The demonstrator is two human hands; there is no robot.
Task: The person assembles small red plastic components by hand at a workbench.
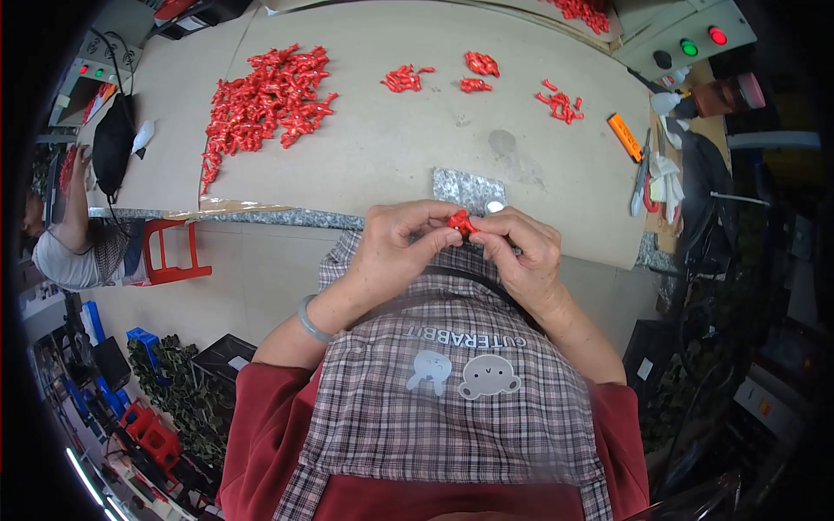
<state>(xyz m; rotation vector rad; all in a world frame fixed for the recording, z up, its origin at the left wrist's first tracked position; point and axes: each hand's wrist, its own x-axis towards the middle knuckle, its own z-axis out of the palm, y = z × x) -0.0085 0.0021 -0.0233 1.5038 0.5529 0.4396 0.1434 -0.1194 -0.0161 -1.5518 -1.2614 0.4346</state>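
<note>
Between my two hands, just off the table's front edge, is a small red plastic figure (461, 224). My left hand (401, 245) pinches it from the left with thumb and forefinger. From the right, the thumb and forefinger of my right hand (526, 253) close on it too. My fingers cover much of the figure, so its shape shows only in part. Beyond my hands a speckled grey patch (469, 185) shows on the table. A large heap of similar red figures (265, 100) lies at the far left.
Smaller groups of red pieces (404, 79) (563, 106) lie across the far table (365, 156). At right are an orange utility knife (625, 137), scissors (641, 184) and a jar with a pink lid (731, 94). Another person (74, 247) works at far left near a red stool (174, 252).
</note>
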